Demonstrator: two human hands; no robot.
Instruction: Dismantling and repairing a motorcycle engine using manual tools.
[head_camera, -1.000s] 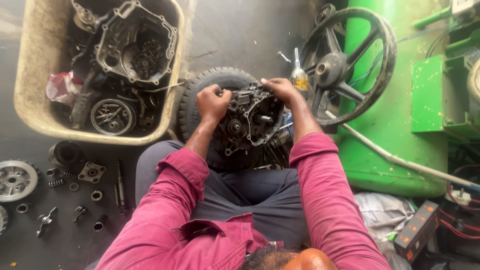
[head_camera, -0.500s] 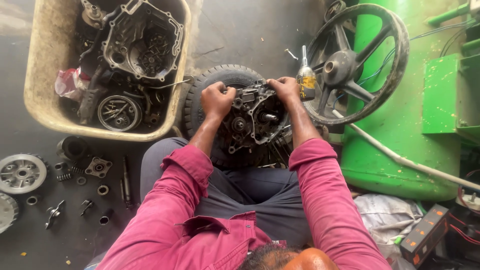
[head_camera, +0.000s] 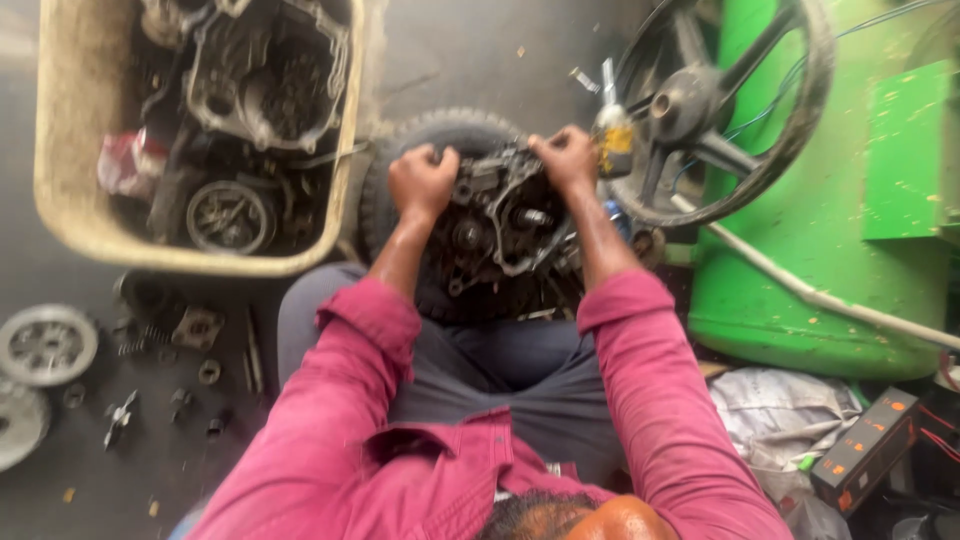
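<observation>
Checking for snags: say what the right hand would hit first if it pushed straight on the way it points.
Likely the yellow bottle just past the right hand, which grips the engine case; the black wheel lies beyond. Depth is unclear.

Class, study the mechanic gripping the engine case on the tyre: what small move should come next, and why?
Probably a gentle, even lift or wiggle of the engine case. The left hand and right hand each grip a top corner, and it sits on the tyre, so pulling evenly seems least likely to tilt it.

Magenta-pink long-sleeved shirt (head_camera: 330, 440), cuffs pushed up; grey trousers (head_camera: 500, 370).
</observation>
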